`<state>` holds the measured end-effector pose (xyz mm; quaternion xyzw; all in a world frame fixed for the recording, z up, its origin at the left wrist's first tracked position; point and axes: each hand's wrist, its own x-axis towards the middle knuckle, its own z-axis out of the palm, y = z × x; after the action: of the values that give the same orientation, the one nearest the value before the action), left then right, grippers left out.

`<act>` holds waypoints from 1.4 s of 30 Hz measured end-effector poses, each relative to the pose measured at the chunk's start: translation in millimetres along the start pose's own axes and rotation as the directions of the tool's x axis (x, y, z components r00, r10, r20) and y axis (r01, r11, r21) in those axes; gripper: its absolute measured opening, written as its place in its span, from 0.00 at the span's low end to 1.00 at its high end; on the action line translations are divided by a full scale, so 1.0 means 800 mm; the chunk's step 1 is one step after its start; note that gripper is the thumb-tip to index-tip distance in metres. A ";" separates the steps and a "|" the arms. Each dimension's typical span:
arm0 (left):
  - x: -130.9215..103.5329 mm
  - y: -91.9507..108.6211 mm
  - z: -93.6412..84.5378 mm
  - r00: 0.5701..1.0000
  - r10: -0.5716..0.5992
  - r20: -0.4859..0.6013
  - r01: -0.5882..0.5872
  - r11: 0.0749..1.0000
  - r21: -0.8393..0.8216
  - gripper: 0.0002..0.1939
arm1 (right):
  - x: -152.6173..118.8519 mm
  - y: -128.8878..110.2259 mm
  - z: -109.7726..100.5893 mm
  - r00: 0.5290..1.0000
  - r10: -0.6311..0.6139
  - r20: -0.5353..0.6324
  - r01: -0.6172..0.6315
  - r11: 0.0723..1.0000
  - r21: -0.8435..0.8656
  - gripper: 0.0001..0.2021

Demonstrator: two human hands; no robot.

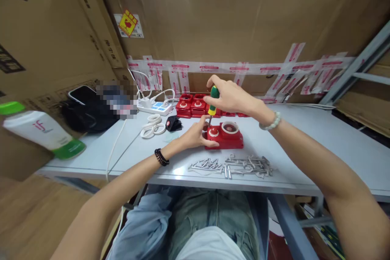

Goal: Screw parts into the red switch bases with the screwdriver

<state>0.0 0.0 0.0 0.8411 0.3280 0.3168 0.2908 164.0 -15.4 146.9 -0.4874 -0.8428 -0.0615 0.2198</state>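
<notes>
A red plastic housing lies on the table in front of me, with a red dome on its left part and a white ring round a dark opening on its right. My left hand grips the left end of this housing, thumb along its front side. Above it, my right hand is closed on the green and yellow handle of a screwdriver. The screwdriver stands nearly upright, its shaft pointing down at the housing's left rear corner. Fingers of the left hand hide the tip.
Several metal screws and hooks lie near the table's front edge. White rings and a small black item are to the left. More red housings and a power strip stand behind. A bottle is far left.
</notes>
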 end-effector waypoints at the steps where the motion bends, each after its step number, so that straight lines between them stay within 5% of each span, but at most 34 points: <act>1: 0.000 0.000 0.000 1.000 -0.003 0.005 0.003 1.000 -0.004 0.46 | 0.000 0.001 -0.001 0.997 -0.046 0.058 0.043 0.998 0.044 0.14; 3: 0.000 -0.001 0.001 1.000 -0.007 0.008 0.007 1.000 -0.008 0.47 | 0.002 0.001 -0.001 0.995 -0.038 0.089 0.036 0.999 0.025 0.08; 7: 0.000 -0.001 0.001 1.000 -0.014 -0.009 0.014 1.000 0.003 0.47 | 0.005 -0.004 0.010 0.987 0.116 -0.111 -0.133 0.977 -0.169 0.17; 9: 0.000 0.000 0.000 1.000 -0.015 -0.003 0.015 1.000 0.009 0.47 | 0.005 -0.004 0.013 0.989 0.088 -0.115 -0.106 0.981 -0.165 0.16; 14: 0.000 0.002 -0.001 1.000 0.013 0.003 -0.013 1.000 0.021 0.47 | -0.006 0.005 0.006 0.998 -0.049 -0.046 0.050 0.999 0.022 0.09; 22: -0.001 -0.003 -0.001 1.000 -0.003 -0.003 0.003 0.999 -0.039 0.54 | -0.042 0.012 -0.014 0.906 0.037 -0.421 0.092 0.955 0.281 0.08; 29: 0.006 -0.010 -0.007 0.999 -0.038 -0.036 0.034 0.995 -0.097 0.50 | -0.090 0.012 -0.015 0.981 0.096 -0.170 -0.022 0.918 0.397 0.07; 42: 0.007 -0.012 -0.007 0.999 -0.023 -0.049 0.017 0.993 -0.117 0.48 | -0.096 0.022 0.027 0.992 0.078 -0.094 -0.039 0.929 0.368 0.07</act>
<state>-4.6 11.8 -1.4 0.8111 0.3247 0.3536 0.3342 204.6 -60.3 92.5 -0.4589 -0.8117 0.0767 0.3531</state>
